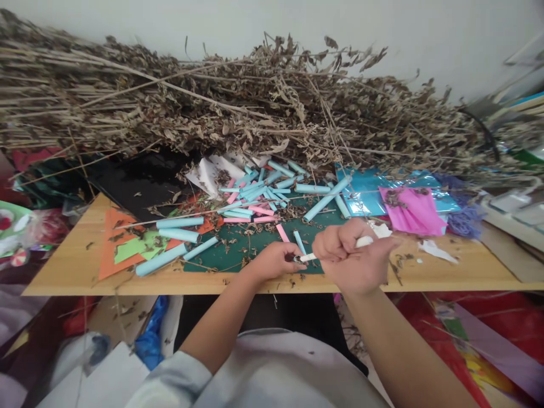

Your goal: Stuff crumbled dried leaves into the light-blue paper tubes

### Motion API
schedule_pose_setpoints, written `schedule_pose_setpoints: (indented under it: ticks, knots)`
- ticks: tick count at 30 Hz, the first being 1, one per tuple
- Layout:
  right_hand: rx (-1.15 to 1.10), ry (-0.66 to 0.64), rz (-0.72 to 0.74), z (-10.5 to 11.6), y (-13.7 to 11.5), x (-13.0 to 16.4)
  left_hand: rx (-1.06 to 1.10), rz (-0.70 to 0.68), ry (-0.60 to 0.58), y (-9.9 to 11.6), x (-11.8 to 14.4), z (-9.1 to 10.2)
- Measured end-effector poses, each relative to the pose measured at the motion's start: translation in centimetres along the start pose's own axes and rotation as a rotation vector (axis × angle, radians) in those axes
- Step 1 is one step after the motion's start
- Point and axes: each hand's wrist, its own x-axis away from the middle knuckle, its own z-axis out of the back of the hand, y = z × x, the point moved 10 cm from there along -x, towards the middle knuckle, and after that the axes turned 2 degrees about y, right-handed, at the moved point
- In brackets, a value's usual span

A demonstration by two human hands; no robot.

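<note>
I see a white glue tube (pixel 335 249) at the worktop's (pixel 63 272) front edge, near its middle, lying almost level with its tip pointing left. My right hand (pixel 355 258) is clenched around its body, forearm rising from below. My left hand (pixel 274 260) meets the tip, fingers curled on something too small to tell. Rolled paper tubes (pixel 255 195) lie behind on the green mat (pixel 238 246), under dried branches (pixel 212 102).

Just past the right hand (pixel 355 258) lies a dark green mat (pixel 246 243), strewn with pale blue paper rolls (pixel 255 195) and a few pink ones. Right of that hand sits magenta paper (pixel 412 209) on shiny turquoise sheets (pixel 365 192). Left of the left hand (pixel 274 260): orange paper (pixel 111 238), lime-green scraps.
</note>
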Motion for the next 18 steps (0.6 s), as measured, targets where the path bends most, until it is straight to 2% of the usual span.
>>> schedule_pose_setpoints:
  ticks: [4,11,18]
  knots:
    - [-0.127,-0.031,0.018,-0.2,1.5,0.0,-0.006,-0.031,-0.013,0.1,0.1,-0.1]
    - [-0.111,-0.057,-0.023,-0.4,3.9,0.6,-0.080,-0.093,-0.006,0.6,0.2,0.0]
    - [-0.055,-0.074,-0.069,-0.2,6.6,1.2,-0.169,-0.107,0.157,1.0,0.9,-1.0]
